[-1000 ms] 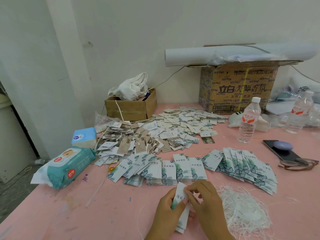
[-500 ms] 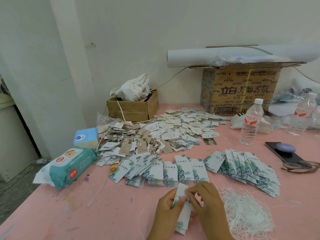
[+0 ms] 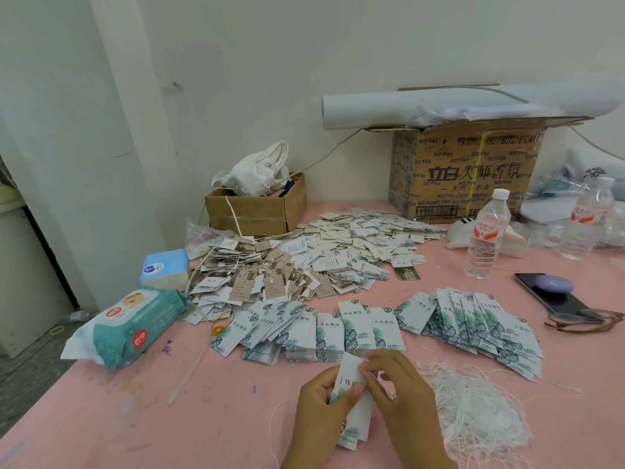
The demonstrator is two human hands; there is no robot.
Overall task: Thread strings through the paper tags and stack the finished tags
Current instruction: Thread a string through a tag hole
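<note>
Low in the head view, both hands work just above the pink table (image 3: 162,431). The left hand (image 3: 318,414) has its fingers curled round a small bunch of leaf-printed paper tags (image 3: 359,419), with the thumb pressed across the front card. The right hand (image 3: 406,404) is bent in at the bunch's upper corner, its fingertips pinching there. Whether a string lies between them cannot be told. A thin white string (image 3: 274,416) curves over the table just left of the left hand. A loose tangle of white strings (image 3: 480,414) lies beside the right hand. Beyond the hands, short stacks of the same tags (image 3: 358,328) sit in a row, with a fanned spread of tags (image 3: 480,323) to their right. A large mixed heap of tags (image 3: 304,265) lies farther back.
</note>
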